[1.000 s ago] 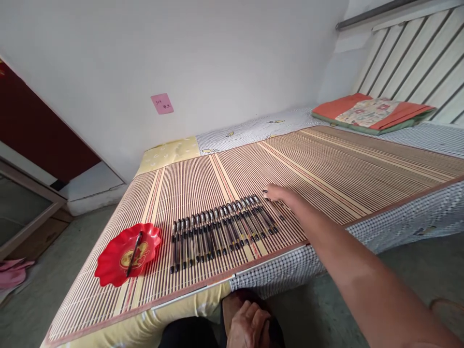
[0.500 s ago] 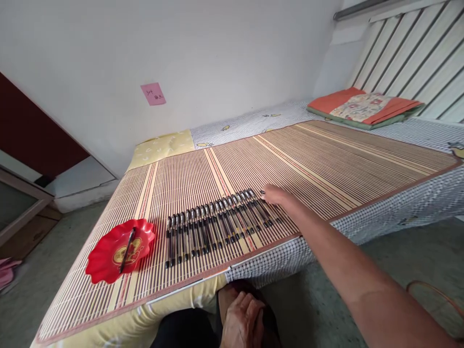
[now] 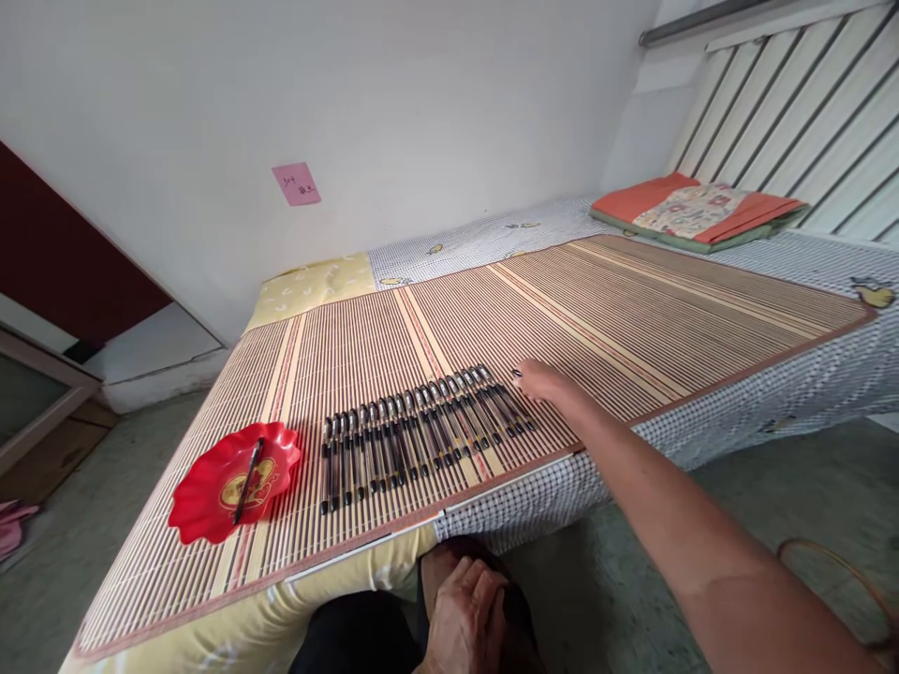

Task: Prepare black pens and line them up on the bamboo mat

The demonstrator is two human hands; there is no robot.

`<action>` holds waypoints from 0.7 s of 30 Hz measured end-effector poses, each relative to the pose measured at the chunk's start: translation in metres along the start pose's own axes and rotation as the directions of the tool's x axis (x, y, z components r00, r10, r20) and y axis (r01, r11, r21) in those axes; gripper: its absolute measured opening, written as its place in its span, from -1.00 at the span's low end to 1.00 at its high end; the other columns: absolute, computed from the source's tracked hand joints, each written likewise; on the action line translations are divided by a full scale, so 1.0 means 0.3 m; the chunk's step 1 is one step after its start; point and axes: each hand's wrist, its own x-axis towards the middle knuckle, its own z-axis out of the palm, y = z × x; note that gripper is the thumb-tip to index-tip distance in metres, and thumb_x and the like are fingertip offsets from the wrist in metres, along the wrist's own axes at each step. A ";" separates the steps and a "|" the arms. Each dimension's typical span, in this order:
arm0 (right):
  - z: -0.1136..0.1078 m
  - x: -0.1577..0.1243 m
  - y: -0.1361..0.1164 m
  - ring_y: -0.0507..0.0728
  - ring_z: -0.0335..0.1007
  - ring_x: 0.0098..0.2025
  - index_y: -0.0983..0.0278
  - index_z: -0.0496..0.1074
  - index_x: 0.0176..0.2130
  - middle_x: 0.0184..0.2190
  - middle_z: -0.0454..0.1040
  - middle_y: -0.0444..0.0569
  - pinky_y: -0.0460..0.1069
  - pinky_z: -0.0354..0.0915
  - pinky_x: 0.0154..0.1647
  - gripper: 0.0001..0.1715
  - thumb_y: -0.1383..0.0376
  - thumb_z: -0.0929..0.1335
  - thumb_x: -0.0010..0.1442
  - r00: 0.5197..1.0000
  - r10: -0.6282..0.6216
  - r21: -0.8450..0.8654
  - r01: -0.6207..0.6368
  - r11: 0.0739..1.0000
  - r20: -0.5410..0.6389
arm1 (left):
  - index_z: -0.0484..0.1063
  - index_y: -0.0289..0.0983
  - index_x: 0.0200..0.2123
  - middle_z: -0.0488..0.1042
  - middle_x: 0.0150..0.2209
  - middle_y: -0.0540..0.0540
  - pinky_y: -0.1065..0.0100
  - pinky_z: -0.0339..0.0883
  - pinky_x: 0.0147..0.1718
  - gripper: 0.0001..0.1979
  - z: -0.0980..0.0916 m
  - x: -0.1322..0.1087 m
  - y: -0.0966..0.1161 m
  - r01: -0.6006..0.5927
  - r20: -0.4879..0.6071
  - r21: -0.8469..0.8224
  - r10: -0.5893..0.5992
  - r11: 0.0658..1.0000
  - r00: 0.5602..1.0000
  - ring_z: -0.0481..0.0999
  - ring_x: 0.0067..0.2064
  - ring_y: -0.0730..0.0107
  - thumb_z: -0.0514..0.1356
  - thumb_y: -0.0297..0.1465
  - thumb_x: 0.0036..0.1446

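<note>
My right hand (image 3: 539, 380) is over the mat (image 3: 604, 309), just past the far right end of a row of pens (image 3: 424, 431). Its fingers are bunched together, with a small dark bit poking out at the tips. I cannot tell if they pinch a pen there, because the hand hides it.

My left hand (image 3: 464, 608) rests on my leg (image 3: 436, 565) at the near side, off the bed (image 3: 554, 482). Its fingers lie together and bend down. The palm is hidden, so I cannot tell if it holds anything.

The pens lie flat, side by side, with their clip ends pointing far and their other ends pointing near. The row slants from near left to far right. A strip of mat runs between the pens and the brown near edge, so they sit inside it.

Left of the row, just beside it, is a red plate (image 3: 193, 487) with a wavy rim. One dark pen (image 3: 248, 479) lies on a slant in it.

The mat spreads wide to the right of my right hand, and on the far side it goes back to the sheet (image 3: 478, 234) by the wall (image 3: 435, 103). A folded orange cloth (image 3: 650, 198) lies in the far right corner, well apart from the hand.
</note>
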 end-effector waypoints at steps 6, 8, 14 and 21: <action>-0.009 -0.021 0.013 0.20 0.52 0.01 0.30 0.47 0.07 0.06 0.52 0.09 0.18 0.47 0.05 -0.63 0.12 0.37 0.42 0.999 0.009 0.083 -0.005 0.997 -0.045 | 0.37 -0.21 -0.17 0.50 -0.38 -0.06 0.30 0.36 -0.35 -0.79 0.010 -0.003 0.002 0.001 -0.018 0.022 -0.001 1.000 1.000 0.49 -0.38 0.27 0.03 -0.60 0.27; -0.014 -0.010 0.008 0.18 0.53 -0.05 0.29 0.47 0.07 0.02 0.53 0.07 0.15 0.49 -0.01 -0.63 0.10 0.36 0.43 0.999 0.013 0.129 -0.006 0.992 -0.050 | 0.37 -0.22 -0.17 0.50 -0.38 -0.07 0.29 0.36 -0.33 -0.79 0.022 -0.009 -0.002 0.003 -0.028 0.019 -0.002 1.000 1.000 0.48 -0.37 0.27 0.01 -0.59 0.30; -0.048 0.068 -0.032 0.20 0.53 -0.01 0.31 0.46 0.10 0.06 0.52 0.09 0.17 0.50 0.01 -0.61 0.13 0.38 0.41 0.997 0.007 0.209 0.008 0.978 -0.070 | 0.39 -0.22 -0.18 0.51 -0.37 -0.09 0.26 0.37 -0.33 -0.77 0.043 -0.025 -0.012 0.028 -0.060 0.015 -0.027 0.999 0.998 0.48 -0.36 0.25 -0.03 -0.54 0.35; -0.029 0.158 -0.084 0.19 0.55 -0.01 0.32 0.50 0.03 0.01 0.56 0.05 0.18 0.49 0.03 -0.67 0.17 0.43 0.37 0.998 0.011 0.161 -0.002 0.987 -0.059 | 0.40 -0.23 -0.16 0.52 -0.37 -0.11 0.28 0.36 -0.35 -0.78 0.039 -0.022 -0.015 0.014 -0.038 0.010 -0.013 1.000 0.999 0.49 -0.36 0.26 -0.02 -0.53 0.36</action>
